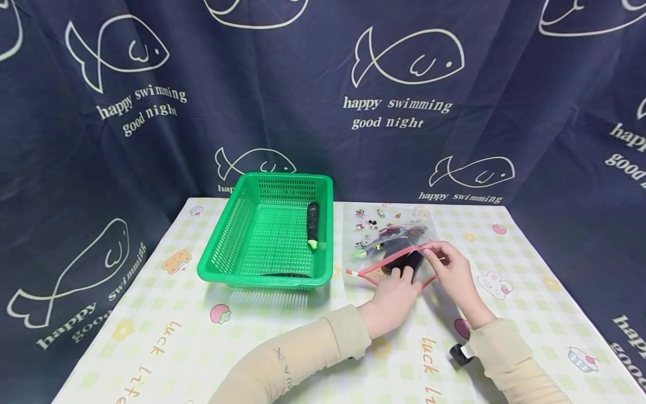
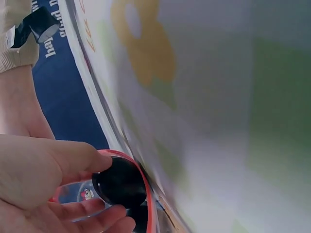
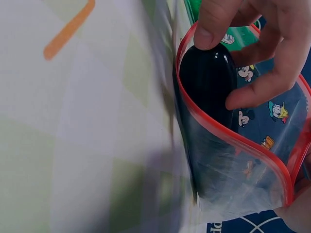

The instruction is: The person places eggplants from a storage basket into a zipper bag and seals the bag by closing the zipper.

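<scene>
A clear zip bag (image 1: 388, 259) with red zip edges and cartoon prints lies at the table's right side, its mouth spread. Inside it, my left hand (image 1: 396, 300) grips the rounded end of a glossy dark eggplant (image 3: 206, 77), thumb on one side and fingers on the other. My right hand (image 1: 454, 275) pinches the bag's red edge, seen at the lower right of the right wrist view. Another eggplant's pale green tip (image 1: 359, 253) shows through the plastic. The far part of the held eggplant is blurred by the bag.
Left of the bag stands a green basket (image 1: 275, 235). An eggplant (image 1: 313, 224) leans along its right wall, and a dark strip (image 1: 285, 275) shows behind its front rim. A dark blue fish-print curtain (image 1: 313, 134) hangs behind the checked tablecloth (image 1: 192, 336).
</scene>
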The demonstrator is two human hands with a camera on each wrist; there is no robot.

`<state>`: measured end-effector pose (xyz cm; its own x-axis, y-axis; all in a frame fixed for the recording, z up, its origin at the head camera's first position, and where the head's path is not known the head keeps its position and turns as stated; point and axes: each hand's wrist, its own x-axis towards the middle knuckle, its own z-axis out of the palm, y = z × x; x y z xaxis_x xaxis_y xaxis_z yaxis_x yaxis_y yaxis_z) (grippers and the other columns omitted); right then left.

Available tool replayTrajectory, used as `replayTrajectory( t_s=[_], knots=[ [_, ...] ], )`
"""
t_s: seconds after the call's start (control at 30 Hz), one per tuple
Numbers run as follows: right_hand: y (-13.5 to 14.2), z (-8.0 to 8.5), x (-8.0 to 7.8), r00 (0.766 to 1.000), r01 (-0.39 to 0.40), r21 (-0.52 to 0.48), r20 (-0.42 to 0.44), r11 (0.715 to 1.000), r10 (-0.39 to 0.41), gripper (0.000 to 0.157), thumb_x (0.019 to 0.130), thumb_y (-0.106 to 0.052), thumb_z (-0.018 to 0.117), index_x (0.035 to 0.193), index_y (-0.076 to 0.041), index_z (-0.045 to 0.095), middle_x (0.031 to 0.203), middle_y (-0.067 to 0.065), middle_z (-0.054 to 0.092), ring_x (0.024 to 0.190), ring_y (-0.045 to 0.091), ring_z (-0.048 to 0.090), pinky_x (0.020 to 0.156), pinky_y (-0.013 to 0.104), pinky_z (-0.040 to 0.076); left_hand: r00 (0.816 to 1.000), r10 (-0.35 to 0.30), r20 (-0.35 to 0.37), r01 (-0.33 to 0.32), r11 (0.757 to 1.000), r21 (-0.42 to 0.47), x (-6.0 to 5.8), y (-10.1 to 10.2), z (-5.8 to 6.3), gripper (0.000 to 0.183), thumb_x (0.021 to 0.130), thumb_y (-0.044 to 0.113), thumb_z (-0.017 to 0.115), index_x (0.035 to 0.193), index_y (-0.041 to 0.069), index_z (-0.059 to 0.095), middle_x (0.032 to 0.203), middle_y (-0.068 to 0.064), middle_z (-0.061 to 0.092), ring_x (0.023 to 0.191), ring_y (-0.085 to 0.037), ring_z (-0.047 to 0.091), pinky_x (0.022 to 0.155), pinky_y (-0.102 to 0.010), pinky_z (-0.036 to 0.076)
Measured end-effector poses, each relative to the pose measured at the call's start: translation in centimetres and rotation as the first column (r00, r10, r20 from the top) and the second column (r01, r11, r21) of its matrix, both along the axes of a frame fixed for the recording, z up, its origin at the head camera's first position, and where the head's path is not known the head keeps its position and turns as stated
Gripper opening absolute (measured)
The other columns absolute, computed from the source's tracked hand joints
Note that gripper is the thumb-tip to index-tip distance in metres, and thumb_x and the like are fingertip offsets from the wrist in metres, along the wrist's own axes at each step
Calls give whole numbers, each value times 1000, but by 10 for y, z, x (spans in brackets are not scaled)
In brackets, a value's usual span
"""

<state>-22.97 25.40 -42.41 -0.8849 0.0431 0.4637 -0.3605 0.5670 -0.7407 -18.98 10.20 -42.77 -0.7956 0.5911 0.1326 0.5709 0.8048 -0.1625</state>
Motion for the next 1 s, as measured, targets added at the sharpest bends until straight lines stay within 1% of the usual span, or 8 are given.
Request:
replayTrajectory(
  t_s=[0.13,0.23,0.4,0.57,0.63,0.8,0.93,1.0],
  knots=[
    [1,0,1,1000,1,7,-2,1000,-1,11,89,-12,65,98,-8,68,93,-17,63,72,-6,56,63,10,45,1000,-14,-13,13,1000,-16,3,1,2,15,97,28,51,108,30,61,111,0,49,94,-16,50,61,-29,49],
    [1,1,0,1000,6,14,-2,1000,-6,10,89,-12,65,97,-8,68,93,-16,63,72,-6,56,62,10,45,1000,-14,-3,14,1000,-12,3,1,2,15,97,29,50,107,30,61,110,0,49,94,-17,49,61,-30,48],
    [1,1,0,1000,4,7,-2,1000,-4,10,88,-13,65,97,-8,68,91,-16,63,72,-5,56,62,10,45,1000,-12,7,12,1000,8,1,2,3,15,97,28,50,106,29,61,109,1,49,94,-17,50,63,-31,49],
    [0,1,0,1000,7,12,-5,1000,-7,9,88,-11,65,96,-8,68,91,-15,63,72,-5,56,62,11,45,1000,-9,-4,9,1000,22,-2,3,3,14,97,27,51,106,29,61,108,1,49,92,-17,50,62,-31,49],
    [0,2,0,1000,8,14,-4,1000,-8,9,88,-11,65,97,-8,68,91,-11,64,72,-5,56,62,11,45,1000,-3,-3,3,1000,22,-3,3,2,15,97,26,51,108,29,60,107,1,49,93,-16,49,62,-31,48],
    [-1,2,-1,1000,11,2,0,1000,-11,10,89,-13,65,97,-8,67,96,4,67,73,-5,56,63,10,45,1000,2,14,-2,1000,30,-7,6,0,16,96,26,51,110,28,60,108,3,48,95,-15,48,64,-29,46],
    [-1,2,0,1000,11,7,-7,1000,-11,9,89,-12,65,97,-8,67,100,9,66,73,-6,56,63,10,46,1000,-2,-7,2,999,44,-11,9,-3,16,96,27,50,109,27,60,109,2,48,95,-15,49,64,-29,46],
    [-1,1,-1,1000,4,15,-20,1000,-4,9,89,-12,64,97,-7,67,100,9,66,74,-7,56,63,10,46,1000,-3,-19,4,999,51,-14,10,-4,16,97,28,50,108,27,61,109,1,49,95,-16,50,63,-30,46]
  ],
)
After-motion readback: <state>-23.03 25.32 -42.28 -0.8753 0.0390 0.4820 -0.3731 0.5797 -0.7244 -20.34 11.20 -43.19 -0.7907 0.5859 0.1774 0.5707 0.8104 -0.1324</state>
